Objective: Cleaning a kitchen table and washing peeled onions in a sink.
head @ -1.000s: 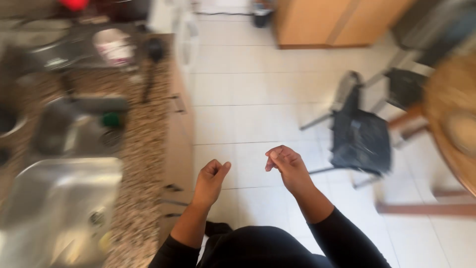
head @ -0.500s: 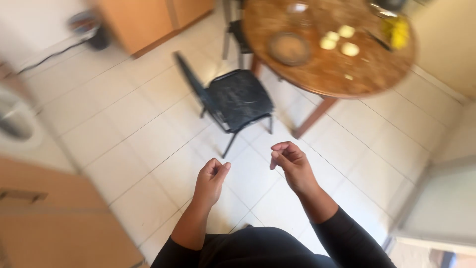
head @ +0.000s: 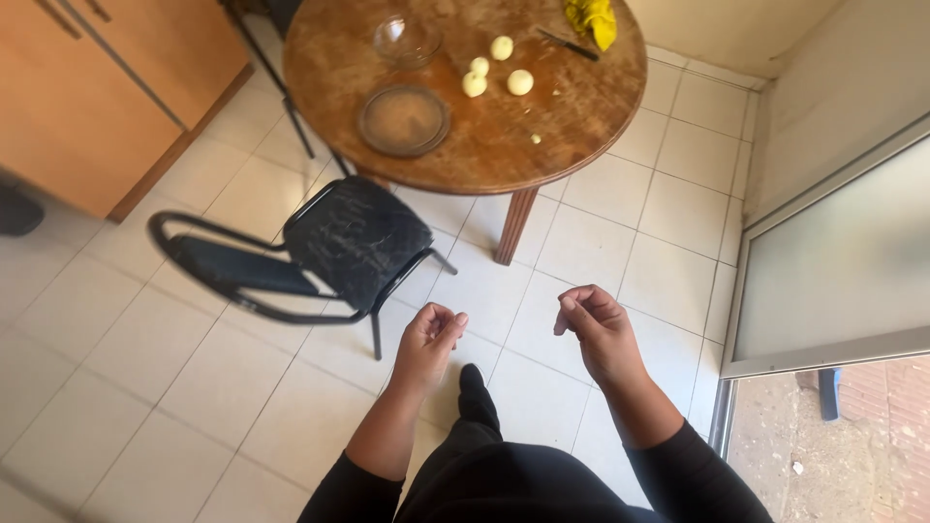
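Observation:
My left hand [head: 429, 341] and my right hand [head: 594, 327] hang in front of me above the white tiled floor, both with fingers curled in loosely and nothing in them. Ahead stands a round wooden table [head: 581, 107]. On it lie several pale peeled round vegetables [head: 501, 47], a brown plate [head: 404, 120], a glass bowl [head: 405, 40], a dark knife [head: 569, 45] and a yellow cloth [head: 593, 16]. The hands touch none of these.
A black metal chair [head: 320, 254] stands between me and the table, to the left. Wooden cabinets [head: 97, 87] fill the upper left. A glass sliding door [head: 833, 261] is on the right, open onto bare ground outside.
The view has swung from the granite counter and sinks, across the floor, to the round table. Both hands kept the same curled pose in front of me.

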